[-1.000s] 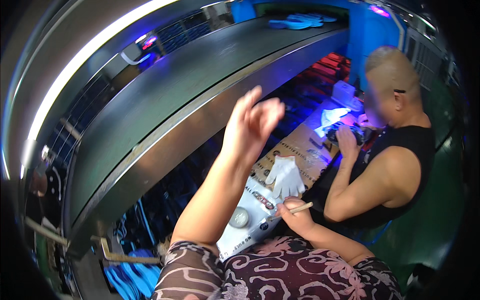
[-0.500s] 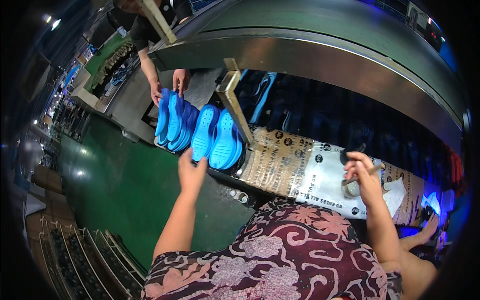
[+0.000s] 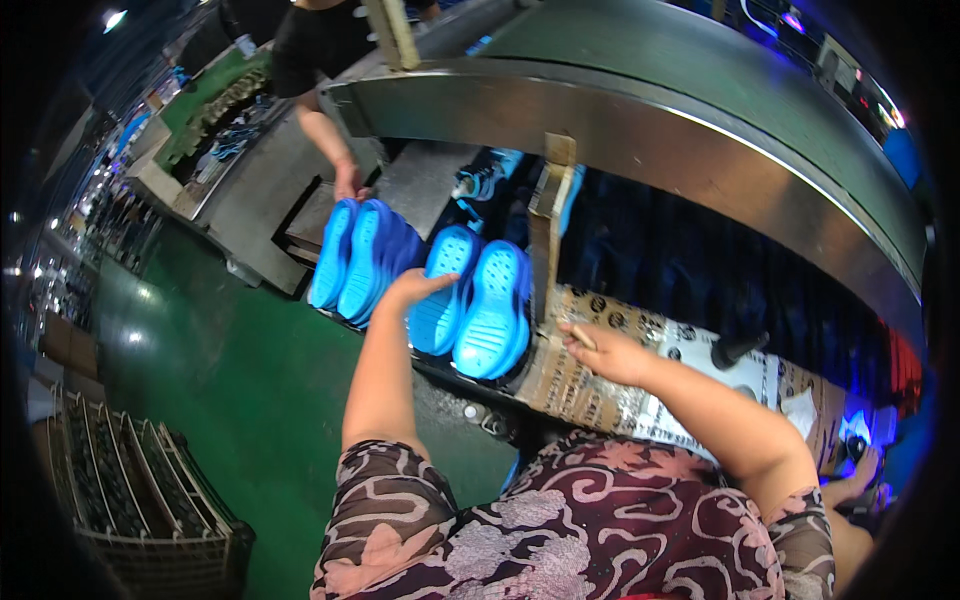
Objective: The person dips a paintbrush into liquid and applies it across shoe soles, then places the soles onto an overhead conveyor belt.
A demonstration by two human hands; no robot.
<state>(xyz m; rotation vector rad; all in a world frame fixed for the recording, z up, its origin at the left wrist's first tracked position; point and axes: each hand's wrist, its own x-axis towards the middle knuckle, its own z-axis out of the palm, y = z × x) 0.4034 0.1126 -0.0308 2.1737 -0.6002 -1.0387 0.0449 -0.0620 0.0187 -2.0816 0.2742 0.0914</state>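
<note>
Two stacks of bright blue shoe soles stand on edge along the bench. My left hand (image 3: 415, 288) is at the nearer stack, its thumb lying across the face of the left blue sole (image 3: 436, 317); its other fingers are hidden behind that sole. Beside it leans another blue sole (image 3: 490, 318), untouched by my hands. My right hand (image 3: 607, 352) is closed round a slim stick with a pale, wood-coloured end (image 3: 583, 337), just right of the metal post. Whether the stick has bristles is hidden.
A co-worker's hand (image 3: 349, 182) touches the farther blue soles (image 3: 365, 255). A metal post (image 3: 545, 235) rises beside the soles under a conveyor's steel side (image 3: 640, 125). Printed wrapping (image 3: 570, 385) covers the bench, with a dark cone-shaped object (image 3: 738, 349) on it. A wire rack (image 3: 150, 480) stands lower left.
My left hand has come up onto the nearer soles. My right hand has swung left with the stick, away from the small pot. Only one co-worker hand now shows at the soles.
</note>
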